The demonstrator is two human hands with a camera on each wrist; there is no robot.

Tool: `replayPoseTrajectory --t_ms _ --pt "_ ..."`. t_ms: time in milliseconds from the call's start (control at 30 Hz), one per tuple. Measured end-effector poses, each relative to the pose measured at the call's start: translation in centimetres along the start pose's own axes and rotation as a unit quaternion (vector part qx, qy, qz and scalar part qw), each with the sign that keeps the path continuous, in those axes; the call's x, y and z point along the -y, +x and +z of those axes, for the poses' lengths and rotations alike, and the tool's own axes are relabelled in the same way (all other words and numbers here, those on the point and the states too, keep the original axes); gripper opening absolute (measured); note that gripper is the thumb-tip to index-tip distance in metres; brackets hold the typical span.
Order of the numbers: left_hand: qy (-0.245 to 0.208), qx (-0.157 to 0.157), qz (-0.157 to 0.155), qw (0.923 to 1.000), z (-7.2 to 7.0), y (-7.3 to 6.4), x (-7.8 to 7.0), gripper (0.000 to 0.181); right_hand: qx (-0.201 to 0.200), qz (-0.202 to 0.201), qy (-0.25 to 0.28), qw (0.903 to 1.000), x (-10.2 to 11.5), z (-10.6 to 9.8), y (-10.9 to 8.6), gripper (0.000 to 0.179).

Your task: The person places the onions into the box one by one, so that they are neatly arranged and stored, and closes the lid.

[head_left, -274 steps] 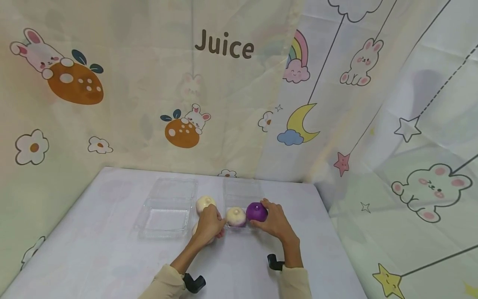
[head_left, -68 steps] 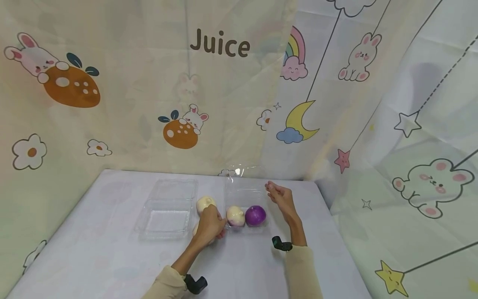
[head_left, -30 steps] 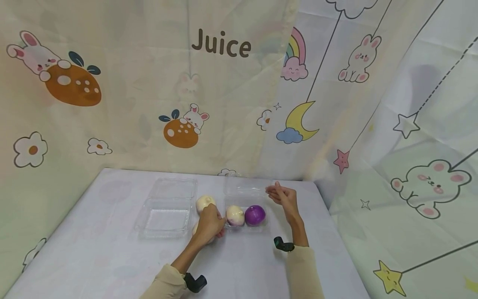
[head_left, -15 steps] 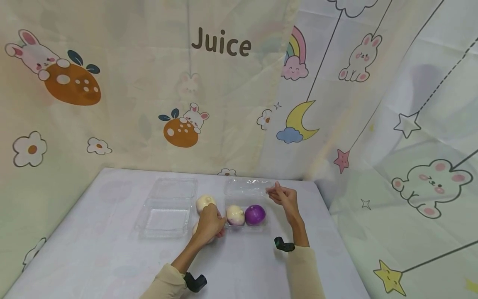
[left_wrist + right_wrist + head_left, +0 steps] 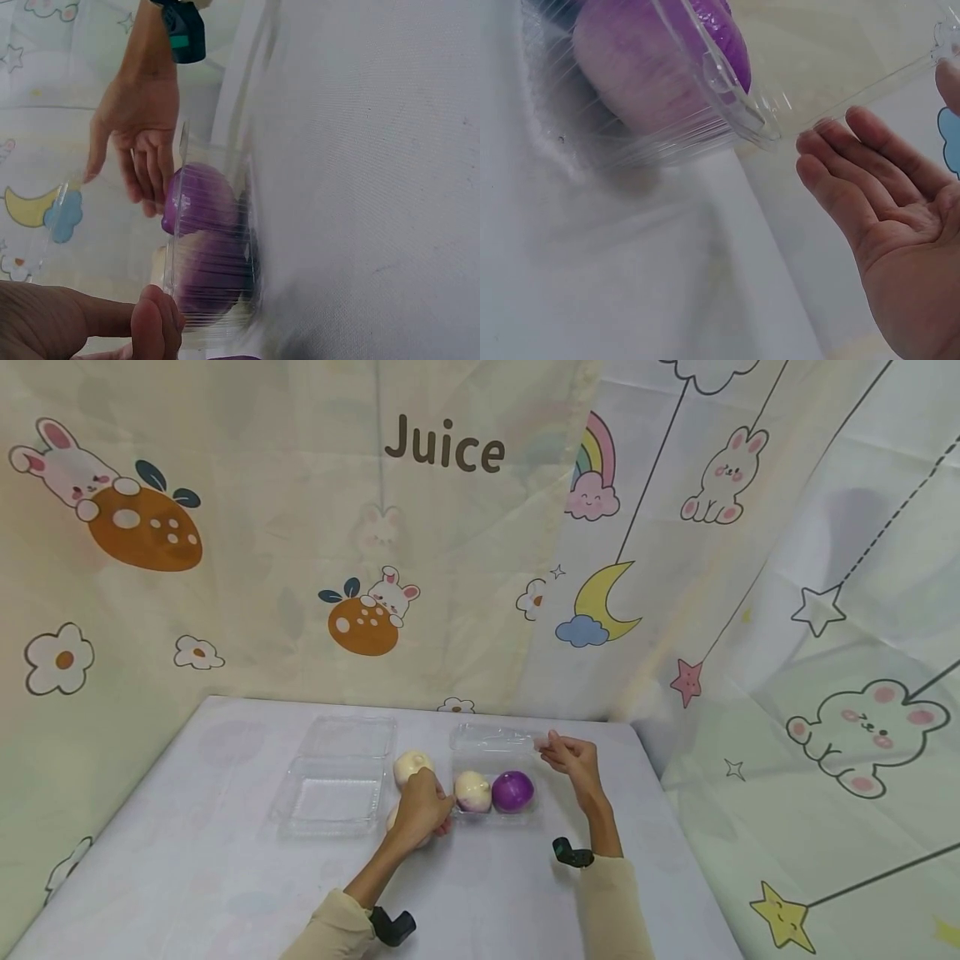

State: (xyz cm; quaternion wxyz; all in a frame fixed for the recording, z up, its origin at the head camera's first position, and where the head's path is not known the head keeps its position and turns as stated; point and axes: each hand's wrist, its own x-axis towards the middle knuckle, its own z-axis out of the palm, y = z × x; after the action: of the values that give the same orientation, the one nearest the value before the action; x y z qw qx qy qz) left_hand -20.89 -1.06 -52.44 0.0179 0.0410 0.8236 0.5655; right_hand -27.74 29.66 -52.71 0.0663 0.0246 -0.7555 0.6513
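A clear plastic clamshell box [image 5: 517,820] holds a pale onion with purple at its base [image 5: 472,793] and a purple onion [image 5: 513,792], side by side. My left hand [image 5: 422,810] pinches the box's left rim between thumb and fingers, as the left wrist view also shows. Its hinged lid [image 5: 491,737] is raised at the far side. My right hand [image 5: 573,762] is at the lid's right edge, its fingers nearly straight and the thumb [image 5: 949,86] at the lid's corner. To the left hand's left sits a white onion [image 5: 411,766]; another pale onion [image 5: 392,818] is mostly hidden behind that hand.
A second clear clamshell box [image 5: 337,806] lies on the left of the white table [image 5: 187,860], its lid folded back, nothing inside it. A printed cloth backdrop [image 5: 262,527] rises behind the table. Both wrists carry a black camera mount [image 5: 393,928].
From lying back flat, the right box's lid was lifted, and its upper edge has since come down in view. My right hand left the purple onion for the lid; my left hand stayed put.
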Motion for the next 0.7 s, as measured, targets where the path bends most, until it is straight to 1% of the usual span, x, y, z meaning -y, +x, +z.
replayPoseTrajectory --t_ms 233,400,533,700 --pt "0.005 -0.004 -0.001 1.0 -0.05 -0.04 -0.25 0.023 0.006 0.011 0.013 0.9998 -0.11 -0.09 -0.1 0.05" --pt "0.008 -0.006 0.006 0.9999 -0.04 -0.03 -0.3 0.021 0.012 0.016 0.029 0.9994 -0.17 -0.25 -0.19 0.047" --pt "0.013 -0.005 0.003 0.9999 -0.04 -0.04 -0.24 0.022 0.031 0.007 0.035 0.9989 -0.43 -0.57 -0.41 0.045" --pt "0.012 0.0 -0.001 0.9999 -0.12 -0.13 -0.2 0.022 0.07 -0.015 0.018 0.9973 -0.69 -0.95 -0.76 0.042"
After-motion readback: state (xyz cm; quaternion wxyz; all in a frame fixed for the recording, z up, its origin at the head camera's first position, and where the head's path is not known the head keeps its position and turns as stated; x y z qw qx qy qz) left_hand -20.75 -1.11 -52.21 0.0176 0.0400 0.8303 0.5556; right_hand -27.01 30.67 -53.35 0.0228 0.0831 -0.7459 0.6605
